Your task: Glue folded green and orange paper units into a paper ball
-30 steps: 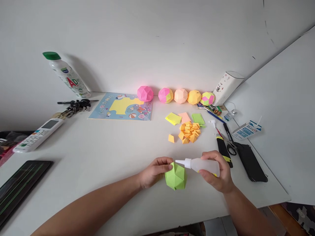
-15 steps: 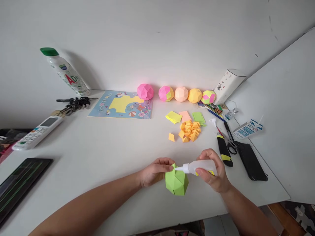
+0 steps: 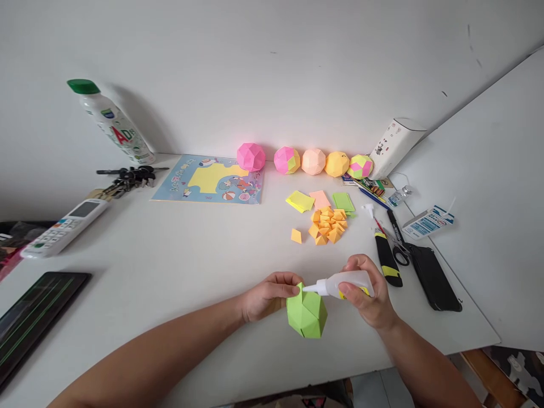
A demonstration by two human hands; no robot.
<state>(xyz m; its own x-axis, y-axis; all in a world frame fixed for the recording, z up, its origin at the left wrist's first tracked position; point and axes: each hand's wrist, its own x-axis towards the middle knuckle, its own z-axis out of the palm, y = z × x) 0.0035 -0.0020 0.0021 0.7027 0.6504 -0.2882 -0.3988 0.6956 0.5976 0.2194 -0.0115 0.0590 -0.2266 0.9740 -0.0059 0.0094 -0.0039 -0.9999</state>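
My left hand point(image 3: 272, 296) pinches the upper left edge of a green folded-paper ball point(image 3: 306, 317), holding it near the front of the white table. One small green flap sticks up at its top. In my right hand point(image 3: 369, 297) is a white glue bottle point(image 3: 346, 283) with a yellow label, lying nearly level. Its narrow nozzle points left and meets the raised flap, close to my left thumb. Whether glue is coming out is too small to see. Beyond the hands lies a pile of folded orange paper pieces point(image 3: 328, 225), with a single orange piece point(image 3: 296, 236) beside it.
Yellow sheets point(image 3: 300, 201), pink sheets point(image 3: 320, 199) and green sheets point(image 3: 342, 202) lie behind the pile. Several finished paper balls point(image 3: 313, 162) line the wall. A cutter point(image 3: 387, 259), scissors point(image 3: 400, 256) and black phone point(image 3: 433, 277) lie right; a tablet point(image 3: 40, 317) and remote point(image 3: 66, 228) left.
The green ball has shifted very slightly to the right. Both hands keep their grips, and the nozzle stays at the flap.
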